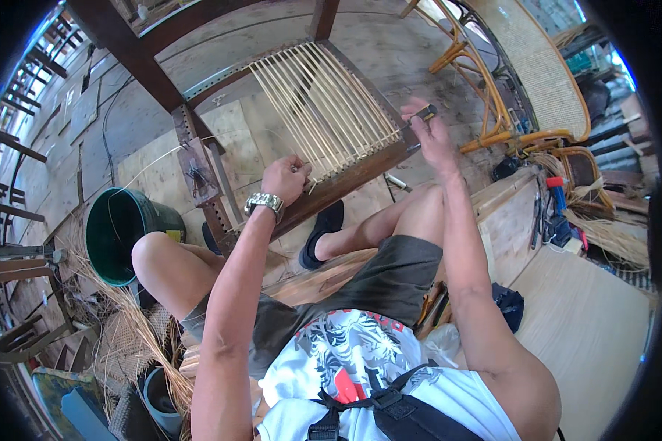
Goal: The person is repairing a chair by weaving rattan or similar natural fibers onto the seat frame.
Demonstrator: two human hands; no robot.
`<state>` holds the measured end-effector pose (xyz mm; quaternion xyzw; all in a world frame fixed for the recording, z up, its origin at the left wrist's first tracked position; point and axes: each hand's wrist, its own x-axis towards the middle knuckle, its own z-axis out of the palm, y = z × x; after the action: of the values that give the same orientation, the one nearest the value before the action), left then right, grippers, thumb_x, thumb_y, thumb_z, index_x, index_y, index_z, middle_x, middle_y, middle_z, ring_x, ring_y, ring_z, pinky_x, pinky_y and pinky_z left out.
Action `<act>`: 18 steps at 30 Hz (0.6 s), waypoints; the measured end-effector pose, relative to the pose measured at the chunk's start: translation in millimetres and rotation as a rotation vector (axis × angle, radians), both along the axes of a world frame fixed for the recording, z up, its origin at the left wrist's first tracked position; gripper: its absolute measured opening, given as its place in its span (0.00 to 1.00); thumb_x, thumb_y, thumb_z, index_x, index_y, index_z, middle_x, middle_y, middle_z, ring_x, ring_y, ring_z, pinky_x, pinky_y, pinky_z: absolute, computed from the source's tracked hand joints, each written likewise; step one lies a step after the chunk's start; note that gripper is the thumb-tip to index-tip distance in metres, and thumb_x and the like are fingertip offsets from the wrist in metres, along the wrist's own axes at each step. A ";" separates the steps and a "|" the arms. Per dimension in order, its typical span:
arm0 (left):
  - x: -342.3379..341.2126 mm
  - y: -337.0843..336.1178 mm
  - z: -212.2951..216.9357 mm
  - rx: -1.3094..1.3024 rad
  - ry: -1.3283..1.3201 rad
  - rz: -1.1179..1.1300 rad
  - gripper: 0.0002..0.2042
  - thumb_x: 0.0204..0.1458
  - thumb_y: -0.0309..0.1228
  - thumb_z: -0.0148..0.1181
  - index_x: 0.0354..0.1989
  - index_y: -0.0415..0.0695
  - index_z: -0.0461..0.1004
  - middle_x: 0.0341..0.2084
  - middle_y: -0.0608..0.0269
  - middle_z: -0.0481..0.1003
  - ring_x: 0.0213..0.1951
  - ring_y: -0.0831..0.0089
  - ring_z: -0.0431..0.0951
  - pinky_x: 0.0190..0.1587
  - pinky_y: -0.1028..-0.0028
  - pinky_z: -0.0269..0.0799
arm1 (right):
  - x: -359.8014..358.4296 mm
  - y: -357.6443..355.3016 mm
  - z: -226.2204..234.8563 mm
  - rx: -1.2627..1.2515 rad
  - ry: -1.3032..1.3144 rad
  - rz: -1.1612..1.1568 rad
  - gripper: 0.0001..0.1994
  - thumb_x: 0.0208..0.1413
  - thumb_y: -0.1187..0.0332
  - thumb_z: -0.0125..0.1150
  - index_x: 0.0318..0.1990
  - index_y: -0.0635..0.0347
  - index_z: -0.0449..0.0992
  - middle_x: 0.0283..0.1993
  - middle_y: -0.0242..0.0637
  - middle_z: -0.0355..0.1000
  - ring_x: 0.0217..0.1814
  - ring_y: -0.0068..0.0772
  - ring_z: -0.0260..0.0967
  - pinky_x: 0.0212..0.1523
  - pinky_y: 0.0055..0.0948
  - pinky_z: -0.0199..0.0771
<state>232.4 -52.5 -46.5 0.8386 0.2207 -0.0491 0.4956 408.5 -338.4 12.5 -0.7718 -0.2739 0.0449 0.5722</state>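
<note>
Evidently, Both Hands Were at the Strung Frame

From the head view, a dark wooden frame [371,167] stood before the seated person's knees, probably placed there so that both hands could reach its corners. Pale strands [324,110] were strung across it in near-parallel rows, slim, smooth and cane-like. The left hand [287,178] was at the near rail, fingers curled closed, apparently pinching one of the strands' ends to keep it from slipping. The right hand [435,140] was raised beside the far-right corner, blurred; a small dark-and-yellow object [425,112] showed at its fingers, though one could not tell whether they gripped it. Left of the frame stood a round green bucket [163,220], with smooth walls, and below it spread rough, straw-coloured fibres [151,331], loose and tangled
</note>
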 end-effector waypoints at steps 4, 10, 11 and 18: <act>-1.5 -2.3 -4.6 0.033 -0.045 0.027 0.13 0.55 0.40 0.63 0.36 0.42 0.80 0.24 0.58 0.81 0.26 0.72 0.79 0.31 0.70 0.72 | -11.4 13.0 -6.5 0.044 -0.138 -0.154 0.12 0.65 0.69 0.59 0.53 0.61 0.73 0.45 0.31 0.77 0.48 0.22 0.73 0.52 0.23 0.72; -1.7 -2.6 -7.6 0.069 -0.043 0.037 0.12 0.55 0.39 0.62 0.36 0.42 0.80 0.24 0.56 0.81 0.26 0.71 0.79 0.32 0.69 0.73 | -27.9 34.2 -7.7 0.186 -0.088 -0.452 0.11 0.62 0.71 0.62 0.51 0.60 0.75 0.44 0.31 0.77 0.47 0.21 0.73 0.51 0.23 0.73; -1.9 -2.8 -6.9 0.078 -0.026 0.033 0.12 0.55 0.39 0.62 0.36 0.42 0.80 0.25 0.56 0.81 0.26 0.70 0.79 0.32 0.69 0.73 | -27.4 31.6 -3.9 0.185 -0.116 -0.476 0.11 0.62 0.71 0.62 0.51 0.60 0.75 0.44 0.31 0.77 0.47 0.21 0.73 0.51 0.23 0.73; -2.0 -4.4 -0.4 0.053 -0.028 0.039 0.12 0.55 0.39 0.63 0.36 0.41 0.79 0.24 0.57 0.81 0.26 0.70 0.78 0.32 0.69 0.72 | -13.5 8.3 4.4 0.111 -0.038 -0.194 0.11 0.62 0.72 0.62 0.50 0.59 0.75 0.46 0.31 0.78 0.48 0.23 0.75 0.50 0.24 0.73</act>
<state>230.3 -56.9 -46.9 0.8476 0.2311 -0.0216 0.4772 395.0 -330.1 16.9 -0.7624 -0.2110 -0.0405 0.6104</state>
